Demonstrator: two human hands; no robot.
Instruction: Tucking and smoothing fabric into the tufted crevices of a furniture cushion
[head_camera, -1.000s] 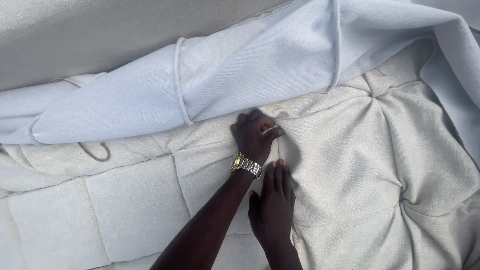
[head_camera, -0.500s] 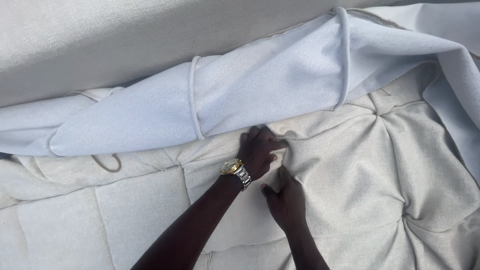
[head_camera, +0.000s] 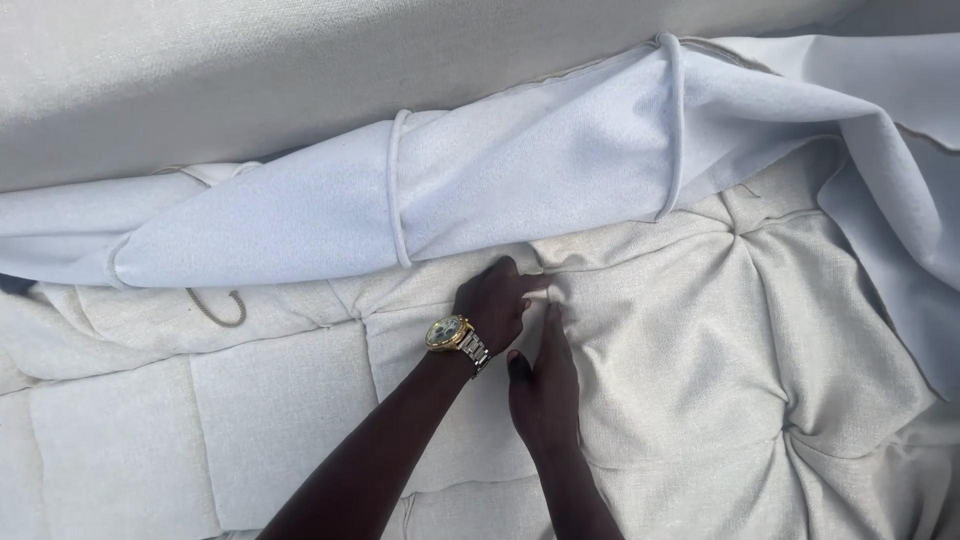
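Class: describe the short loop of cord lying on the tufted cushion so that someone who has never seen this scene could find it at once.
Start at the pale blue-white fabric rolled across the cream tufted cushion. Follow its lower edge to the left, well away from the left hand with the wristwatch. There lies the cord loop, thin, tan and hooked, unlike the white piping around the roll.

Under me lies a cream tufted cushion (head_camera: 700, 350); a pale blue cloth (head_camera: 520, 180) lies bunched across it toward twelve o'clock.
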